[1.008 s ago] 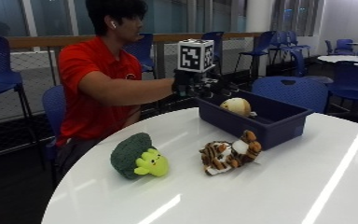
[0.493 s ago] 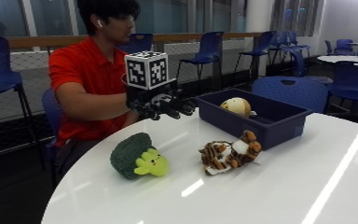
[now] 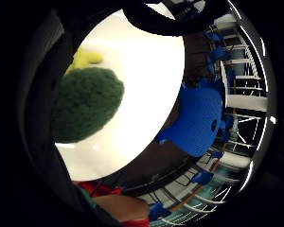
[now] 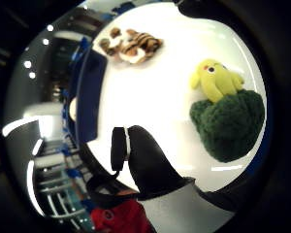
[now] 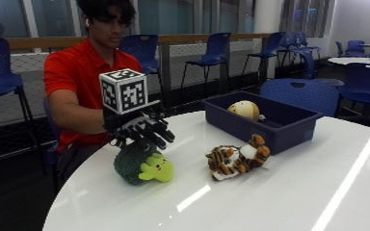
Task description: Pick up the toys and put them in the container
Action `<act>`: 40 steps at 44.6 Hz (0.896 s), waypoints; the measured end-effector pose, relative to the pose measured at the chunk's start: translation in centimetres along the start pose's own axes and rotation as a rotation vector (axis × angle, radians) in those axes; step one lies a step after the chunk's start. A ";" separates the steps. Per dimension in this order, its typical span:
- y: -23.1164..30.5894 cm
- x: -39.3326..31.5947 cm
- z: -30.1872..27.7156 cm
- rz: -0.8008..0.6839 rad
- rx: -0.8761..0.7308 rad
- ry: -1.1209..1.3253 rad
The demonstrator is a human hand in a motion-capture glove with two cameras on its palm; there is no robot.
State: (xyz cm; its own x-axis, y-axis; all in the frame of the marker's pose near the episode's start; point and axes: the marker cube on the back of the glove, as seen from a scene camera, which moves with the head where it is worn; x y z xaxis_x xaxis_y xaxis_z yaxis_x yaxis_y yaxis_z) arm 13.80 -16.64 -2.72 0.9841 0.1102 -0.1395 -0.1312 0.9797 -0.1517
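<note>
A green broccoli plush toy (image 5: 140, 164) with a yellow face lies on the white round table (image 5: 287, 202) near the person. My gloved right hand (image 5: 140, 130) hovers just above it, fingers spread and holding nothing. The thumb side palm view shows the broccoli toy (image 4: 226, 116) close below, with a gloved finger (image 4: 145, 165) in front. A striped tiger plush (image 5: 237, 159) lies beside the dark blue container (image 5: 281, 126). A tan round toy (image 5: 243, 110) sits inside the container.
Blue chairs (image 5: 297, 94) stand behind the table, one just past the container. The person in a red shirt (image 5: 76, 77) sits at the table's far-left edge. More tables and chairs fill the room's background.
My hand has moved from over the container toward the person and down, and now hangs over the broccoli toy. The toys have not moved.
</note>
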 end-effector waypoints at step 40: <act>-0.9 0.9 7.0 -0.021 -0.175 0.070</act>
State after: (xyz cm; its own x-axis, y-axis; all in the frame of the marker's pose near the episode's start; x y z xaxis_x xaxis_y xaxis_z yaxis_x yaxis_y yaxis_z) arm 15.64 -16.26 4.19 0.9769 0.0720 -0.2011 -0.1353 0.9370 -0.3219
